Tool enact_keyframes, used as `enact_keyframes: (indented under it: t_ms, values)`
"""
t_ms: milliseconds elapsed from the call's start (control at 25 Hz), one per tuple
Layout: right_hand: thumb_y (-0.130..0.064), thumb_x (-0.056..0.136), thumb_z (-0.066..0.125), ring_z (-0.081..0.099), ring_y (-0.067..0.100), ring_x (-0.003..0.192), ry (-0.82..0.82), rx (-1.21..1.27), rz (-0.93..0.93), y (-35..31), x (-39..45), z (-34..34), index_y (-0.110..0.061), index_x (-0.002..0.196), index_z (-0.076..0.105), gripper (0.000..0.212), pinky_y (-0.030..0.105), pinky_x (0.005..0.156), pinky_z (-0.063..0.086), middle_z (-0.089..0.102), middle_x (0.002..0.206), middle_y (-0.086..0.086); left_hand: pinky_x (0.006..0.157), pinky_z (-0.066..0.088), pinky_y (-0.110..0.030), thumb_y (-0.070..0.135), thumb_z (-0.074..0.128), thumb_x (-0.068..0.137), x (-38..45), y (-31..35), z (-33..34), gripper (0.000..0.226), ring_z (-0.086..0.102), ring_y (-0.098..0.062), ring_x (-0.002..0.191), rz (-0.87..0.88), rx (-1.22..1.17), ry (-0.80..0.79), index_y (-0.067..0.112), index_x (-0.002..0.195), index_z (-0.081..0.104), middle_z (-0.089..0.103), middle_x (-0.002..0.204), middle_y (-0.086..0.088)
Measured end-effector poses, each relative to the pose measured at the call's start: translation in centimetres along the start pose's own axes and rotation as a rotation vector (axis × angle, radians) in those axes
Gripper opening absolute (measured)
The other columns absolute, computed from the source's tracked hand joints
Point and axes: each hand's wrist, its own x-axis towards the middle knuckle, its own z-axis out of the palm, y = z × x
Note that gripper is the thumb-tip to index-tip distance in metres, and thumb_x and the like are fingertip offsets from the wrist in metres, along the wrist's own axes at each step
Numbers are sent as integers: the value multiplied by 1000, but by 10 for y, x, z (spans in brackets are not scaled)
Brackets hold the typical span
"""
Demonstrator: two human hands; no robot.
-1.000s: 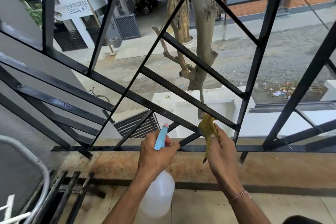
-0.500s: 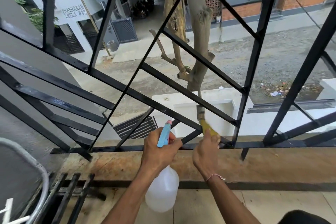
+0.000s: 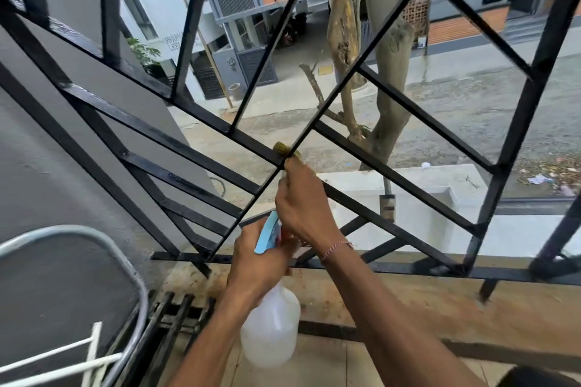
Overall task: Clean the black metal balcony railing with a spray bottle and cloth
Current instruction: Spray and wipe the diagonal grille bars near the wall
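Observation:
The black metal railing (image 3: 390, 174) of crossing diagonal bars fills the view ahead. My left hand (image 3: 257, 264) grips the neck of a clear spray bottle (image 3: 270, 328) with a blue trigger head (image 3: 268, 234), held low in front of the bottom rail. My right hand (image 3: 303, 204) grips a yellow cloth (image 3: 284, 149) and presses it against a thin diagonal bar where it crosses a thicker one. Most of the cloth is hidden inside my fist.
A grey wall (image 3: 47, 198) closes the left side. A metal chair frame (image 3: 94, 248) stands at lower left beside a floor drain grate (image 3: 176, 311). A stained stone ledge (image 3: 408, 302) runs under the railing. Street, tree trunk (image 3: 390, 78) and buildings lie far below.
My right hand has slid the cloth up and left along the thin diagonal bar, from the bottom rail to the crossing. The left hand keeps the bottle low. My view has shifted left.

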Motion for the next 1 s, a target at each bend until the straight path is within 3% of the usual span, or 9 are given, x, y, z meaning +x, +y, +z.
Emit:
enact_keyframes:
  t_ms: [80,120,200,360,440,560,720,840,1000]
  values:
    - [-2,97,42,14,34,151,-50,-100,-33,12,-12,12,-4,158,16,66,47,122,22,18,164,19,62,65,-41,6,73,91,2,-5,-5,25,72,-23,77,2,34,-6,30,88,68,73,82,-1]
    - [-3,97,43,-1,28,155,-60,-159,-56,21,-17,15,-7,160,5,74,44,125,15,1,167,15,62,65,-40,5,72,91,1,-7,-4,26,72,-23,76,2,48,-15,30,88,67,73,83,-2]
    - [-9,98,48,-10,24,155,-45,-216,-82,36,-23,15,-9,160,-1,79,40,126,13,-8,168,11,63,65,-40,6,73,91,-1,-9,1,26,72,-22,77,5,63,-25,31,89,66,71,85,-4]
    - [-1,96,45,2,22,155,31,-180,36,64,-39,6,-12,161,7,76,41,124,21,4,168,7,62,64,-36,9,76,88,-2,-9,12,13,68,-19,72,0,26,-39,19,86,68,66,79,-7]
    - [7,93,40,10,23,154,102,-168,145,95,-58,0,-16,161,11,77,43,122,28,13,167,6,65,65,-42,10,76,87,0,-10,21,10,67,-19,70,18,40,-66,16,86,69,64,78,-7]
    - [3,98,34,25,29,150,189,-204,340,157,-88,-17,-17,159,19,66,50,115,38,25,163,10,69,65,-45,12,77,87,2,-12,43,9,67,-22,74,49,77,-108,17,88,69,64,79,-7]
    - [1,96,34,48,38,132,229,-286,584,232,-127,-57,-19,156,29,63,51,105,46,45,150,16,63,63,-32,12,76,87,0,-10,77,9,63,-16,69,43,62,-154,15,87,68,62,77,-4]
    - [2,95,37,57,38,121,228,-339,669,242,-131,-62,-11,152,34,58,49,99,50,54,142,18,60,61,-29,16,76,89,-1,-10,96,10,65,-19,67,67,75,-200,16,87,67,62,78,-5]
    - [-3,97,34,57,37,121,266,-318,686,236,-123,-58,-14,153,34,57,52,99,52,51,147,15,70,65,-42,21,78,88,-4,-14,102,11,67,-24,77,61,82,-204,19,89,67,61,80,-4]
